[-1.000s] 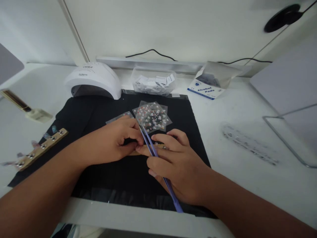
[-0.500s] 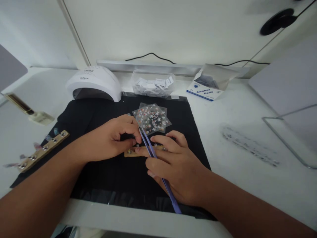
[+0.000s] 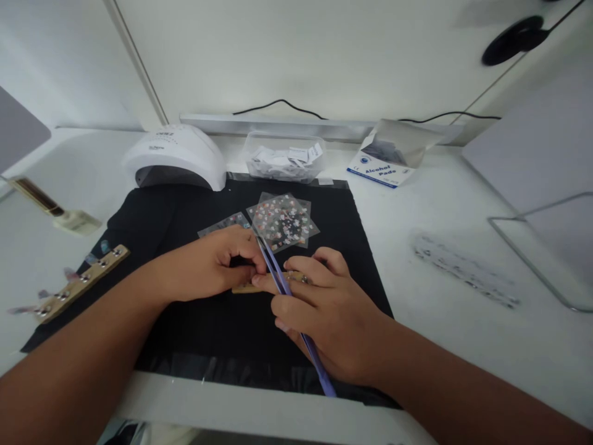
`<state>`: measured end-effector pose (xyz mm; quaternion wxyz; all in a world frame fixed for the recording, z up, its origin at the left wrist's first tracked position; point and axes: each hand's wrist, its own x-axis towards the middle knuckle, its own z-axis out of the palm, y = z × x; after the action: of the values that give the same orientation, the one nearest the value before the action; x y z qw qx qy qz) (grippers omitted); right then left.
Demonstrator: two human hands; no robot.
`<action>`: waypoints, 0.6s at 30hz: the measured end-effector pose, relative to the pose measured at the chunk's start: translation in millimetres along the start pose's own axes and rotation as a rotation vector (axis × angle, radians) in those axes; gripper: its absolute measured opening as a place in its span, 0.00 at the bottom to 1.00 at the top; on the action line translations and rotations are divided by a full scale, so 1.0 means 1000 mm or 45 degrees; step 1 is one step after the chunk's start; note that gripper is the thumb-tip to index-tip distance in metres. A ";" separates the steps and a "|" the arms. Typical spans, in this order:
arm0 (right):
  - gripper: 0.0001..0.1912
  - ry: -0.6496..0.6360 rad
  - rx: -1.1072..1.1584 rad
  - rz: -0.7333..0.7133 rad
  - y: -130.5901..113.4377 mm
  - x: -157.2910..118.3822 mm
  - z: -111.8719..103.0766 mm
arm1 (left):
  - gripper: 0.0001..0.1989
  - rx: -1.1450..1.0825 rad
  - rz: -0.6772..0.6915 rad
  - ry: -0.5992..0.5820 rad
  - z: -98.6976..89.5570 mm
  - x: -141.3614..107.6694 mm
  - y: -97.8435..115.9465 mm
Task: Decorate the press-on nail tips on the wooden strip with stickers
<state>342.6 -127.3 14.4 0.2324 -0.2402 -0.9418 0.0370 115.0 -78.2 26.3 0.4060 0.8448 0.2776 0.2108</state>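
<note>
Purple tweezers (image 3: 311, 352) lie in my right hand (image 3: 324, 303), tips pointing up and away. Its index finger reaches to the wooden strip (image 3: 241, 288) on the black mat (image 3: 208, 334). My left hand (image 3: 217, 262) is closed in a pinch at the strip's left part; whatever sits between its fingertips is hidden. Metal studs show on the strip's right part. Just beyond the fingers are clear sticker sheets (image 3: 283, 219) with white and orange patterns, and another sheet (image 3: 222, 224) lies partly behind my left hand.
On the left stand a second strip with nail tips (image 3: 83, 281) and a polish bottle (image 3: 76, 220). At the back are a white lamp (image 3: 176, 151), a clear tub of packets (image 3: 285, 162) and an alcohol pads box (image 3: 382, 167). A clear strip (image 3: 466, 272) lies right.
My left hand has shifted slightly down and right, uncovering more of the sheet behind it. My right hand and the tweezers have barely moved.
</note>
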 end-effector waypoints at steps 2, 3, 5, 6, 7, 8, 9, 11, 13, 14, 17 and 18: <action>0.05 -0.006 -0.011 -0.001 0.000 0.001 0.000 | 0.10 -0.009 0.028 -0.003 0.000 0.001 0.000; 0.06 -0.010 -0.013 -0.004 0.000 0.001 0.000 | 0.10 -0.011 0.039 -0.006 0.000 0.001 0.000; 0.05 -0.013 -0.016 -0.006 0.000 0.001 0.000 | 0.11 -0.006 0.047 -0.012 0.000 0.001 0.000; 0.05 -0.008 -0.018 -0.007 0.000 0.001 0.001 | 0.11 -0.001 0.045 -0.015 0.000 0.000 -0.001; 0.05 0.001 -0.018 -0.008 0.000 0.001 0.002 | 0.11 0.006 0.038 -0.022 0.000 0.000 -0.001; 0.05 0.015 -0.016 -0.011 0.000 0.000 0.002 | 0.11 0.012 0.024 -0.032 0.000 -0.001 -0.002; 0.05 0.031 -0.013 -0.016 0.000 -0.001 0.003 | 0.11 0.009 0.005 -0.034 -0.001 -0.001 -0.003; 0.05 0.106 0.008 -0.054 0.001 -0.003 0.002 | 0.11 -0.028 -0.041 -0.005 -0.004 -0.003 -0.003; 0.04 0.225 0.050 -0.094 0.003 -0.004 -0.002 | 0.12 -0.073 -0.084 0.099 -0.007 -0.005 -0.002; 0.04 0.292 0.077 -0.104 0.005 -0.004 -0.004 | 0.12 -0.077 -0.106 0.177 -0.009 -0.006 -0.001; 0.08 0.470 0.181 -0.038 0.011 -0.007 -0.008 | 0.10 0.025 -0.162 0.419 -0.014 -0.008 0.001; 0.11 0.538 0.221 0.012 0.014 -0.008 -0.007 | 0.09 0.076 -0.181 0.487 -0.015 -0.008 0.001</action>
<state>358.0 -118.7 15.2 0.4441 -0.2261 -0.8643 0.0680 100.4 -74.9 34.8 0.3346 0.7793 0.4147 0.3297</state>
